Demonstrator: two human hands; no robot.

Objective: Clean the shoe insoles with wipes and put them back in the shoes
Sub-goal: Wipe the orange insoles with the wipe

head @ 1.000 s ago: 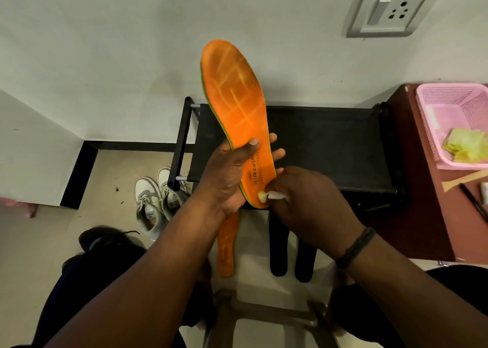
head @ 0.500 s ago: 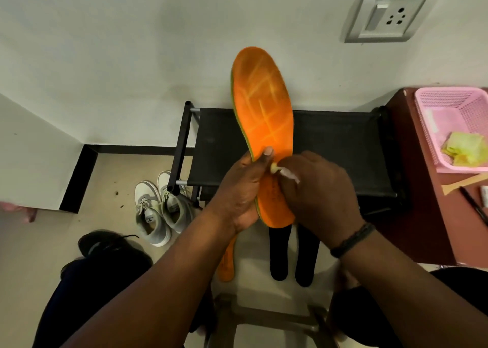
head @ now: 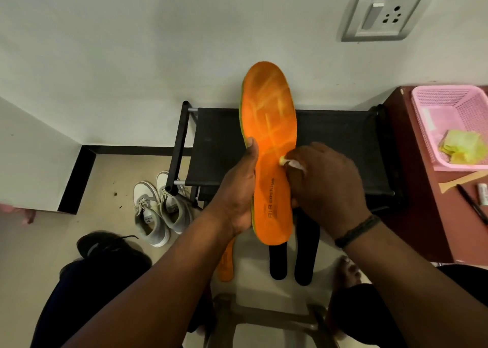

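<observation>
1. Head view: the left hand (head: 237,189) grips an orange insole (head: 272,147) along its left edge, thumb on the face, holding it upright with the toe end toward the wall.
2. The right hand (head: 327,186) pinches a crumpled white wipe (head: 293,163) and presses it against the insole's right edge near the middle.
3. The held insole and both hands hide much of the black shoe rack (head: 340,147) behind them, which stands against the wall.
4. Below the hands, a second orange insole (head: 225,266) and two black insoles (head: 290,263) lie on a pale surface, their upper parts covered by the hands and the held insole.
5. A pair of white sneakers (head: 158,210) stands on the floor just beside the rack's left post; a black shoe (head: 105,244) sits nearer the person.
6. On the reddish-brown tabletop (head: 412,189), along its far edge, a pink basket (head: 427,105) holds yellow-green cloths (head: 462,147); a pen (head: 472,205) lies near its front.
</observation>
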